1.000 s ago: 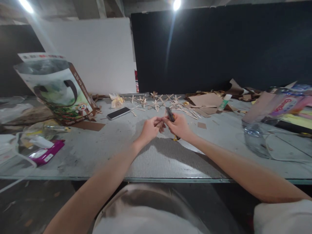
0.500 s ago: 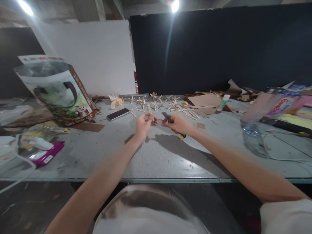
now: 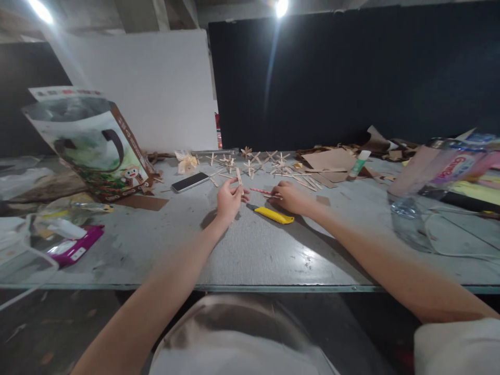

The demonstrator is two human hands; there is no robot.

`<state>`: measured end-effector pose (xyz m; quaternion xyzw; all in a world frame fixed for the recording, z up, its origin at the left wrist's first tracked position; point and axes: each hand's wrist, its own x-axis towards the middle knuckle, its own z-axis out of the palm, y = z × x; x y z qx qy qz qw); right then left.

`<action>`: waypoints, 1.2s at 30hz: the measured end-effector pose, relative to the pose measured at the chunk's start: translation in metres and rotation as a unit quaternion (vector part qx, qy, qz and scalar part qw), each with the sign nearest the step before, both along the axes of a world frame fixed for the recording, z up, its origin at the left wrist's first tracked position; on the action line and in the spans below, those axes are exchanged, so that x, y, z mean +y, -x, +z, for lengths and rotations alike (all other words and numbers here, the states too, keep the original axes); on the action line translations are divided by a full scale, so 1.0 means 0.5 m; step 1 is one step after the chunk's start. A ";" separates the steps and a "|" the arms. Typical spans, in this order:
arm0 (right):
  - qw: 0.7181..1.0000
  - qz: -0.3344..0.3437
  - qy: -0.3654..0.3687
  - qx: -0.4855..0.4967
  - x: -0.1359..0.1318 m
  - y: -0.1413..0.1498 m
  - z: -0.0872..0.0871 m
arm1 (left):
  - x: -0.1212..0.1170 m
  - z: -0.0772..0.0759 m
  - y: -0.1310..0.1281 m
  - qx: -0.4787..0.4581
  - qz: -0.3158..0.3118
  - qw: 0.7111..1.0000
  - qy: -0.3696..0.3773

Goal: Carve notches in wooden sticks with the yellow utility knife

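Note:
My left hand (image 3: 229, 199) is closed around a flat wooden craft stick (image 3: 239, 178), which points up from the fingertips. My right hand (image 3: 289, 198) rests low over the table with curled fingers, at the right end of a thin red-and-white striped stick (image 3: 259, 190). The fingers appear to pinch that end, though the grip is partly hidden. Just in front of both hands lies a yellow utility knife (image 3: 274, 214), its blade end toward my left hand. Beyond the hands, several craft sticks (image 3: 250, 167) lie in crossed star shapes and loose pieces.
A phone (image 3: 190, 182) lies left of the sticks. Further left stand a large printed bag (image 3: 96, 151) and a purple packet (image 3: 78, 245). Cardboard pieces (image 3: 328, 160), a glue stick (image 3: 359, 163) and a clear bottle (image 3: 406, 208) are on the right. The table's front edge (image 3: 273, 288) runs before me.
The utility knife has left my right hand and now lies on the table. My right hand has shifted slightly right, and more of the striped stick shows. My left hand has barely moved.

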<state>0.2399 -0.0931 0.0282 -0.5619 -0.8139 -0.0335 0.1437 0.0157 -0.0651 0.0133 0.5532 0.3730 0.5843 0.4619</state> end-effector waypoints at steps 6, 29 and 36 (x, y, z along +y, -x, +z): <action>0.999 -0.043 -0.004 0.015 0.032 -0.013 -0.036 | -0.005 0.002 -0.002 0.017 -0.016 1.000 0.004; 0.949 0.031 -0.077 0.305 -0.035 0.090 -0.007 | -0.033 0.008 -0.010 0.064 -0.079 0.995 -0.022; 0.952 0.032 -0.070 0.298 -0.047 0.102 -0.005 | -0.034 0.003 -0.010 0.084 -0.083 0.992 -0.043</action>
